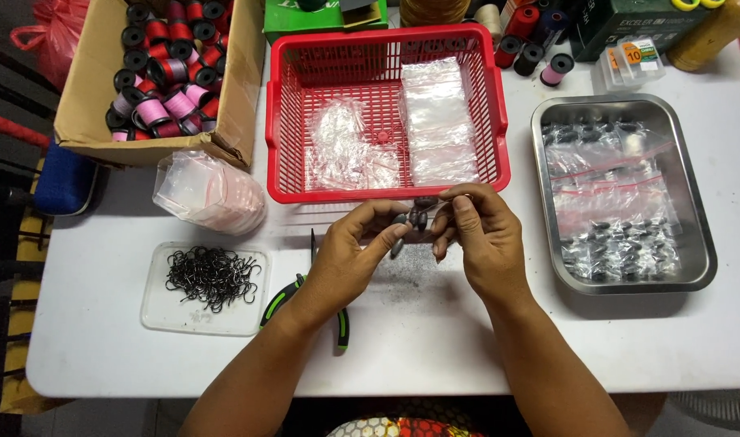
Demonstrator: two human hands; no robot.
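1. Both hands meet just below the front rim of the red basket (pixel 386 113). Left hand (pixel 349 251) pinches small dark oval weights (pixel 414 220) between thumb and fingers; right hand (pixel 479 239) has fingertips closed near the same weights, apparently on a thin line, too fine to be sure.
2. Doing it well, by my read: keep the pinch firm, hands close together, and work low over the table so a dropped piece stays near.
3. Green-handled pliers (pixel 289 295) lie below the basket, partly under the left wrist.
4. Clear tray of black hooks (pixel 210 279) sits lower left of the basket; clear bag stack (pixel 208 190) just left of it.
5. Cardboard box of pink and red spools (pixel 163 69) is left of the basket; steel tray (pixel 701 243) of bagged dark pieces is right.
6. Surface: white table (pixel 434 348), a dark floor at the left edge.
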